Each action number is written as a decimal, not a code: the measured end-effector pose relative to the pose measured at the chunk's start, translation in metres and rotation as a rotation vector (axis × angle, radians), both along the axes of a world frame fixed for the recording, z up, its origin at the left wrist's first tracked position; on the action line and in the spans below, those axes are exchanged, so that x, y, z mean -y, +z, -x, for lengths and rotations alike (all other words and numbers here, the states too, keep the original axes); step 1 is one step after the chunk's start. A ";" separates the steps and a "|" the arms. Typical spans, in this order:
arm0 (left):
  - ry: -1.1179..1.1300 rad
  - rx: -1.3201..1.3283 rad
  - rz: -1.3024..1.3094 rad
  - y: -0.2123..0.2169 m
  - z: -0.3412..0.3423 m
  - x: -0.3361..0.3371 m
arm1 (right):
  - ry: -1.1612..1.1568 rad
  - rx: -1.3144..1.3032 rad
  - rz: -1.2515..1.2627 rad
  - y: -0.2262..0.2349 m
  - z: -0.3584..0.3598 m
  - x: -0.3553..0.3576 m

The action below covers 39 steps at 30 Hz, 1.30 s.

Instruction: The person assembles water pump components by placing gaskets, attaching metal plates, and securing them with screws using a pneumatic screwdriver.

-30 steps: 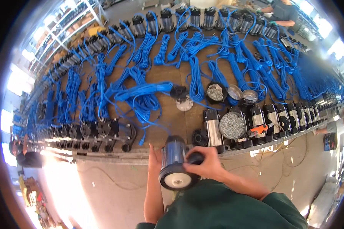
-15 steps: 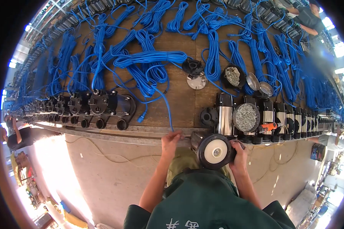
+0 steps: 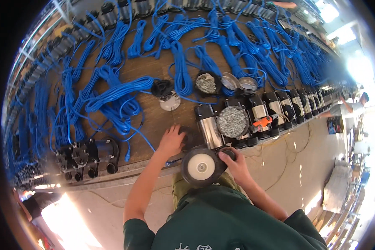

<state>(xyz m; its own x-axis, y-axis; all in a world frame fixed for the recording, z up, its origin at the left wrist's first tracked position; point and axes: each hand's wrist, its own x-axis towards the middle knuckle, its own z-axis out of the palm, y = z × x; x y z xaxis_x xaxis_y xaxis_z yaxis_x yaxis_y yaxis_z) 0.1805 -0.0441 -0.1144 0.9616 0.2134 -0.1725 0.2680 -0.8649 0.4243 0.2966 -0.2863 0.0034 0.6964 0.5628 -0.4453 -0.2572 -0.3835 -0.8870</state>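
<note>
The right hand (image 3: 236, 163) grips the rigid, probably heavy pump (image 3: 202, 166) at lower centre by its outlet side; the left hand (image 3: 171, 141) rests flat, fingers spread, on the workbench (image 3: 154, 121).

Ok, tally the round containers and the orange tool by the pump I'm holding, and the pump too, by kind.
Dishes of small metal parts: 2
Shiny metal bowls: 2
Orange-handled tool: 1
Pump in the right hand: 1
Total: 6

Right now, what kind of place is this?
Probably a factory assembly bench: a long wooden workbench holds rows of black pumps and many coiled blue cables; the right hand holds another pump.
</note>
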 end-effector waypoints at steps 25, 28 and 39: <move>0.512 0.808 1.747 0.176 0.061 0.078 | -0.350 0.368 -0.031 -0.031 -0.135 0.111; 0.556 0.628 0.833 0.175 0.069 0.102 | -0.330 0.355 -0.043 -0.032 -0.141 0.104; 0.397 0.471 0.076 0.172 0.030 0.147 | -0.287 0.304 0.032 -0.033 -0.146 0.090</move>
<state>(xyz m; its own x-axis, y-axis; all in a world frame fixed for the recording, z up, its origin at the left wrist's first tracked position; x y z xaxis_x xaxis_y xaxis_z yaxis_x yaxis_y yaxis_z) 0.1501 -0.1907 0.0580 0.7878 0.5743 0.2226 0.3319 -0.7003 0.6320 0.4424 -0.3765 -0.0295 0.9255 0.3158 -0.2091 -0.0857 -0.3632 -0.9277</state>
